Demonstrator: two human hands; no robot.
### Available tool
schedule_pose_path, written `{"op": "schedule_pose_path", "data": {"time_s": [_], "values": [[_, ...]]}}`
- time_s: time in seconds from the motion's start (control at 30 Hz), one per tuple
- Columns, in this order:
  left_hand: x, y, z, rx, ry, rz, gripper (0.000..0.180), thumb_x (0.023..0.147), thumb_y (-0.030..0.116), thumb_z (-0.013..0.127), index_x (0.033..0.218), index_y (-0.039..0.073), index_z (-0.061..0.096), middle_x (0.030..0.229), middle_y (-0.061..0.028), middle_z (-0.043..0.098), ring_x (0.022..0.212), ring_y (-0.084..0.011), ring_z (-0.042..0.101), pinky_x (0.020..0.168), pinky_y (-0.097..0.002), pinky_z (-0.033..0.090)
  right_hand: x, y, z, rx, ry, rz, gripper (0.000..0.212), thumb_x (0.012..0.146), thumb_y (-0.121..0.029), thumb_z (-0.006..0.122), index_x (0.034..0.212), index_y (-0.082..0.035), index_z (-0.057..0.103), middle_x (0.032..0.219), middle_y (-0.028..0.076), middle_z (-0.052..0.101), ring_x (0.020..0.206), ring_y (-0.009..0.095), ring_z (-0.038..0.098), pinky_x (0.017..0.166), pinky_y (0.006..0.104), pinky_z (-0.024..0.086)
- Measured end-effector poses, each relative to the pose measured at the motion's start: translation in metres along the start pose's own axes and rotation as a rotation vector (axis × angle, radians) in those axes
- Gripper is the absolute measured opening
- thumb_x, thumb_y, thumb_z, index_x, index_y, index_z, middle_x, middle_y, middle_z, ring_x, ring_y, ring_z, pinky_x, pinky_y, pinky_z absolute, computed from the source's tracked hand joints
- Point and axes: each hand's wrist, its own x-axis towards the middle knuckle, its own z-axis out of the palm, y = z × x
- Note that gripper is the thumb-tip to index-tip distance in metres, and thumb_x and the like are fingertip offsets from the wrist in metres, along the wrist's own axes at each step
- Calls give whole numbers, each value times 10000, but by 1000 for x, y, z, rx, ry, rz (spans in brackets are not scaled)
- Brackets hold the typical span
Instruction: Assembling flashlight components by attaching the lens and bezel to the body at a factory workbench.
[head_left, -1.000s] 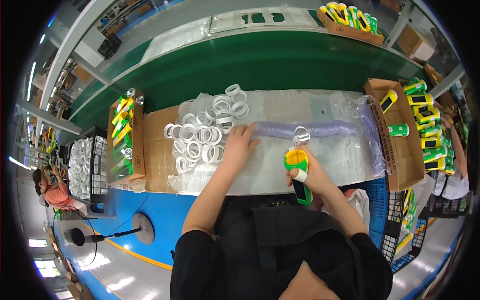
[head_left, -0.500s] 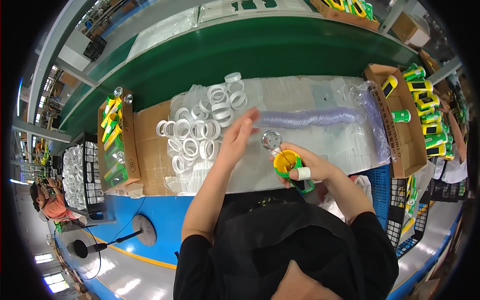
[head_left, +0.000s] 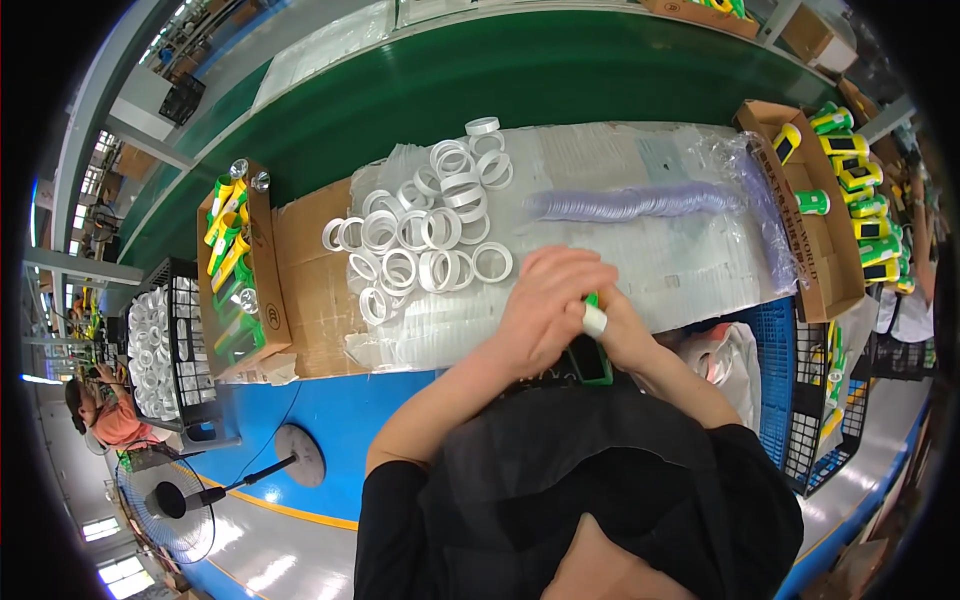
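Both my hands meet just above the table's near edge, around a flashlight (head_left: 591, 364) with a green body and a dark panel. My right hand (head_left: 622, 335), with a white wrap on one finger, grips it from the right. Laid over its top end is my left hand (head_left: 552, 300), fingers together and bent over it. The yellow mouth and the wired round reflector are hidden beneath this hand. Left of my hands lies a heap of white rings (head_left: 462, 190). Beyond them stretches a long row of thin, clear purplish discs (head_left: 640, 203).
Cardboard boxes hold yellow-green flashlights, one on the left (head_left: 265, 300) and one on the right (head_left: 835, 275). A black crate (head_left: 185, 350) of white rings stands far left, near a floor fan (head_left: 180, 500). A blue crate (head_left: 772, 385) sits at right. Another person (head_left: 120, 420) works far left.
My left hand has come down and right from beside the rings onto the flashlight's top end. The reflector, earlier in plain sight on its wires, is now covered. The view has shifted slightly.
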Motion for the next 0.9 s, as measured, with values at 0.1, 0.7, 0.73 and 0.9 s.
{"op": "schedule_pose_path", "data": {"time_s": [0.1,0.7,0.73,0.9], "values": [[5,-31,-6,123,150,-364,362,966,247,533,1238,8,562,1273,-177,583,1126,-364,558,978,-401,413,15,-10,-2,403,164,128,514,912,-379,649,1288,-81,464,880,122,619,679,189,614,615,309,502],[13,-5,-59,105,-13,-122,343,896,135,590,1217,20,626,1158,-140,587,997,-294,553,888,-381,436,46,-16,0,258,-129,-15,583,887,-369,706,1293,-27,465,964,77,601,722,166,627,644,294,515],[11,-6,-58,220,-34,-40,328,926,152,542,1211,16,629,1161,-144,588,1021,-306,548,913,-402,424,47,-15,-2,246,-190,-4,611,882,-373,714,1311,-23,456,992,67,588,712,163,625,637,293,517],[-1,-2,-38,57,117,-43,344,984,168,429,1175,-32,634,1195,-170,608,1141,-374,529,993,-452,390,48,-17,0,217,-243,-64,439,912,-231,677,1250,-40,471,969,58,572,785,134,605,698,278,500]]}}
